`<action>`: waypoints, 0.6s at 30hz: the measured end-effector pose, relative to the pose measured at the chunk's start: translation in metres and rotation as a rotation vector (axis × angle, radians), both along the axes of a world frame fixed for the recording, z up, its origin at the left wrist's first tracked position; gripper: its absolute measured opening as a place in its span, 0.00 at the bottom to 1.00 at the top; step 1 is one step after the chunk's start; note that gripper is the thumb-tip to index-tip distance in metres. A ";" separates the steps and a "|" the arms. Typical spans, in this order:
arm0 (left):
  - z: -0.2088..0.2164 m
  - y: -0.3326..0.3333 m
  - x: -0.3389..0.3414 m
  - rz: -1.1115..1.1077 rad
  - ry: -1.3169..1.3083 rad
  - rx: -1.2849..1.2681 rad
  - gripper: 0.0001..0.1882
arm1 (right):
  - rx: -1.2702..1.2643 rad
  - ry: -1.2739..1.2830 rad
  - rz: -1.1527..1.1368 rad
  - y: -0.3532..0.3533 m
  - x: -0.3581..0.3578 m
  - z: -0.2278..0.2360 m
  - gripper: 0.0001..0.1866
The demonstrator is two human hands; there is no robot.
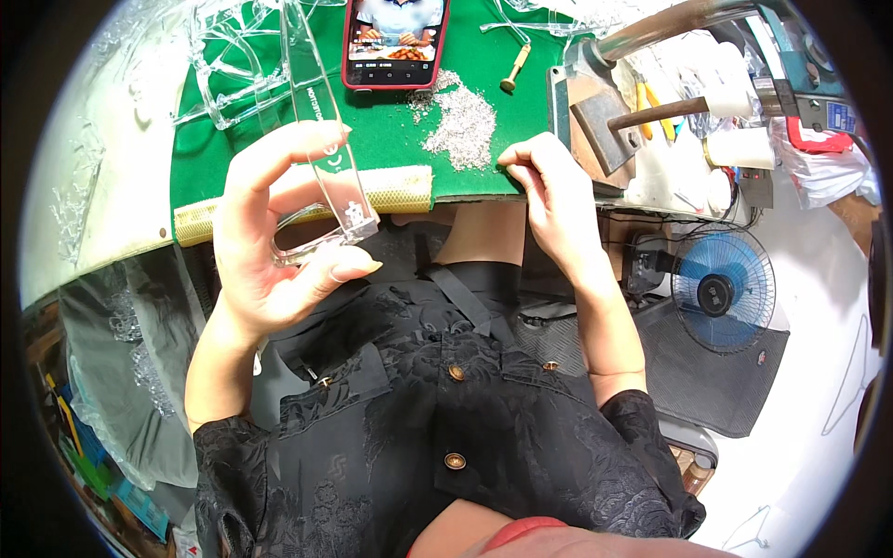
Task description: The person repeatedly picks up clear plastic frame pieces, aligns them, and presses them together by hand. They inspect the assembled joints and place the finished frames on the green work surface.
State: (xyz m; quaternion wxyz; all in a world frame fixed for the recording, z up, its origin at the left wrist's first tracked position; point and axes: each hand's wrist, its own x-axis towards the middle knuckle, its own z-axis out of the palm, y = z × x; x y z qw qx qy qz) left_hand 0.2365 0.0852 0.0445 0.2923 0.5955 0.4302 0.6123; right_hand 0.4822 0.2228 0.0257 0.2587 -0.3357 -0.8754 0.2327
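Observation:
My left hand (265, 237) is raised over the near edge of the bench, its thumb and fingers closed around a long, clear plastic frame (337, 175). The frame stands tilted, with white print along its side and a small fitting at its lower corner. Over the front edge of the green mat (372, 126), my right hand (561, 205) has its thumb and forefinger pinched together. Whatever lies between those fingertips is too small to make out. Just left of them is a spread pile of tiny silvery parts (462, 126).
A phone in a red case (395, 84) stands at the back, beside a small brass-coloured tool (514, 70). Clear plastic pieces (228, 79) heap at the far left. A metal hand press (595, 116) rises on the right. Below the bench is a blue fan (735, 312).

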 end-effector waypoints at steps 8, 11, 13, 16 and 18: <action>-0.004 0.004 0.000 -0.064 0.097 0.062 0.43 | -0.050 0.022 -0.087 -0.006 -0.005 -0.002 0.05; -0.002 0.004 0.000 -0.062 0.129 0.015 0.43 | -0.001 -0.007 -0.130 -0.006 -0.012 -0.006 0.05; -0.003 0.004 0.002 -0.070 0.095 -0.026 0.43 | 0.022 -0.023 -0.155 -0.007 -0.015 -0.008 0.05; -0.003 0.005 0.003 -0.061 0.071 -0.037 0.43 | -0.014 -0.019 -0.172 -0.010 -0.017 -0.006 0.05; -0.003 0.005 0.003 -0.055 0.062 -0.034 0.43 | -0.062 0.008 -0.169 -0.009 -0.014 -0.003 0.04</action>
